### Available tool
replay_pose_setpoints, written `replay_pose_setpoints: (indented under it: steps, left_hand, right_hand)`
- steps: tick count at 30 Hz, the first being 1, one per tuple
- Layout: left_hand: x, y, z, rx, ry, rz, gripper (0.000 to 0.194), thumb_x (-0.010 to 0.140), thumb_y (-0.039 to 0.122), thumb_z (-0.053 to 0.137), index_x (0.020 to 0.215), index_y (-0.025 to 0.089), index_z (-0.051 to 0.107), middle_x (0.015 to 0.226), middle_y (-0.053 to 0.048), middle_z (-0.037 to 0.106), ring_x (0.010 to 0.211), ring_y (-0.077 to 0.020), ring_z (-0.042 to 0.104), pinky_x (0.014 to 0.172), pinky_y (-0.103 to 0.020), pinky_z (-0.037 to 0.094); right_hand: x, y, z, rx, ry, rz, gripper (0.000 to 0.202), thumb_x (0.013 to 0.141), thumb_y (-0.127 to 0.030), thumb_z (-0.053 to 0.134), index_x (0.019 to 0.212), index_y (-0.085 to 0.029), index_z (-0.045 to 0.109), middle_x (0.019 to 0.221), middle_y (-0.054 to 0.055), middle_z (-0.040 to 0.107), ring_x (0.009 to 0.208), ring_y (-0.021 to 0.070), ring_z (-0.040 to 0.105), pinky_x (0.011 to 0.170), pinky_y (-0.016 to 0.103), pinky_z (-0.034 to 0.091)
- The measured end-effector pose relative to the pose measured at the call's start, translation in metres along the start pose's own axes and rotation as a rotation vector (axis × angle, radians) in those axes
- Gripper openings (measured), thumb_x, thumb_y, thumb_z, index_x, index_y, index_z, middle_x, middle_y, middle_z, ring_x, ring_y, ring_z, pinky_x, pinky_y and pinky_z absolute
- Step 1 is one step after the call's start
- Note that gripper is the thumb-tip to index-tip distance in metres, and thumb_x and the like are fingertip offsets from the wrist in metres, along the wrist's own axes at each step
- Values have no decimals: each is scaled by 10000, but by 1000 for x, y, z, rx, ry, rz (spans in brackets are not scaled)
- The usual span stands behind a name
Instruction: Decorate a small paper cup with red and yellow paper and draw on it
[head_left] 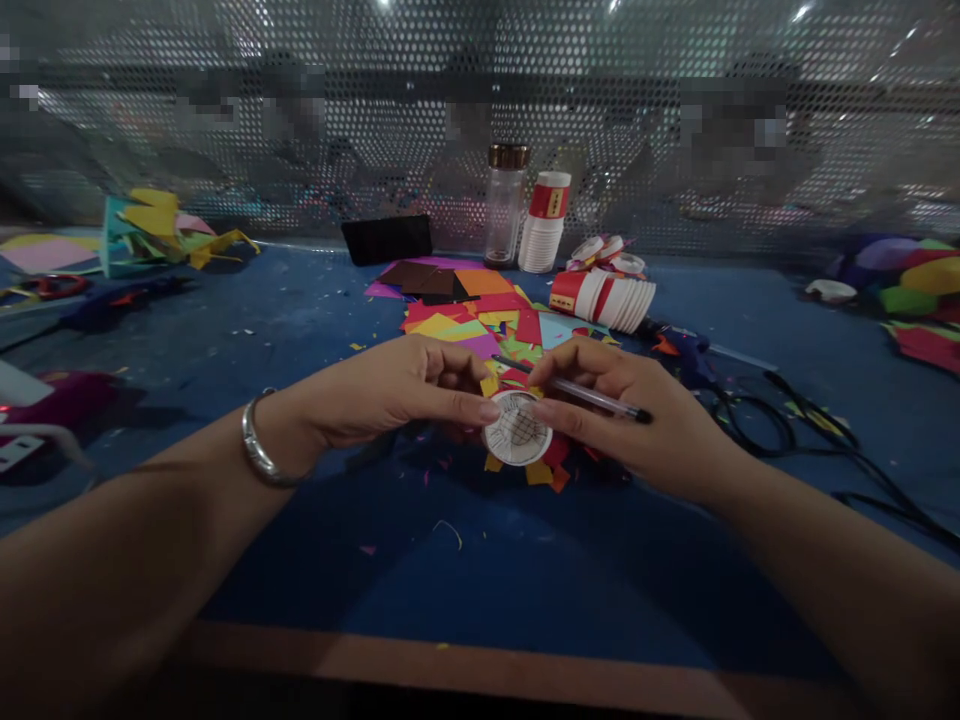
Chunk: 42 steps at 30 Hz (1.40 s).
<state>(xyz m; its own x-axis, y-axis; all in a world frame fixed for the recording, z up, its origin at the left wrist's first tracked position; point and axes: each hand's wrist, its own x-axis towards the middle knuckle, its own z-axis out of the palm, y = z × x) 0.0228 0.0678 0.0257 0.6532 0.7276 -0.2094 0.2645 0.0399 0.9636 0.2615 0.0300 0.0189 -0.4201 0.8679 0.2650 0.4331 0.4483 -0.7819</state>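
Note:
A round white piece that looks like a cut-off paper cup bottom [519, 440], covered in hand-drawn dark lines, is held between my two hands above the blue table [315, 570]. My left hand [427, 385] is closed on its left edge, thumb on top. From the right, my right hand [611, 400] pinches the same piece, also keeping a clear-barrelled pen [589, 393] across its fingers. The pen's dark end points right. Orange and yellow paper strips [538, 472] show below the disc's lower rim; I cannot tell whether they are attached.
Coloured paper [480, 290] lies beyond my hands. Behind stand a glass bottle [504, 205] and stacked paper cups [546, 225]; another cup stack [604, 298] lies sideways. A blue glue gun [686, 350] with black cable [757, 430] is right, a power strip [37, 430] left.

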Motion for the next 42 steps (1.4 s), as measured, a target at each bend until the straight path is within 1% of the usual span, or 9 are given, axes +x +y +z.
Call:
replay_pose_setpoints:
  steps: [6,14,19,22,25,28,31,35,42]
  left_hand:
    - [1,-4,-2,-9,-132,-133,163,803,248,817,933,187,740,837,-8,759,728,-122,694,707,-243,555]
    - [5,-9,0,52,-147,-163,392,761,282,845,1102,195,674,913,-10,760,740,-143,706,694,-261,565]
    - [0,-7,-3,205,-179,-228,536,763,427,834,1199,215,604,769,12,724,622,-169,690,590,-271,524]
    - [-2,-5,-9,497,-142,-96,560,735,548,840,1159,230,661,782,11,701,657,-168,654,584,-264,466]
    - [-4,-5,-14,708,-102,33,634,692,593,862,1200,261,679,1001,-16,716,858,-200,655,709,-284,484]
    - [-4,-9,-13,725,-133,106,754,668,549,896,1314,274,621,1219,-40,695,1064,-242,652,889,-327,498]
    - [-2,-14,-6,627,-165,151,772,658,460,927,1330,249,610,1291,-63,683,1168,-264,642,984,-345,479]
    - [1,-20,3,509,-201,212,667,659,383,935,1241,210,659,1165,-63,726,1046,-251,685,883,-336,506]
    - [6,-17,5,542,-228,292,459,679,366,925,1046,171,732,1003,-50,749,926,-231,674,806,-330,484]
  right_hand:
    - [-1,2,-2,-72,-17,14,144,953,-339,666,983,-200,688,876,37,764,771,171,695,685,308,523]
    - [-1,0,1,113,110,27,311,958,-497,662,895,-196,704,823,42,760,683,163,732,647,293,598]
    - [-4,-3,1,111,173,10,323,1014,-436,603,832,-187,698,713,36,757,567,127,703,525,230,563]
    - [-6,-5,2,143,220,7,326,1014,-412,606,815,-181,720,674,34,746,529,121,685,502,226,563]
    - [-8,-9,2,191,260,25,365,1000,-448,617,780,-185,740,592,32,709,495,138,676,473,241,563]
    - [-12,-13,2,177,294,34,428,979,-501,636,692,-195,723,503,15,646,407,115,606,375,220,469]
    - [-16,-17,3,140,275,41,481,979,-555,616,674,-197,721,457,-1,601,352,93,532,323,218,381]
    - [-18,-18,9,144,184,1,504,981,-548,620,647,-183,715,442,-11,579,382,78,528,368,200,394]
    - [-16,-16,16,141,67,-28,571,1010,-533,582,582,-165,668,503,-23,592,417,23,505,363,149,338]
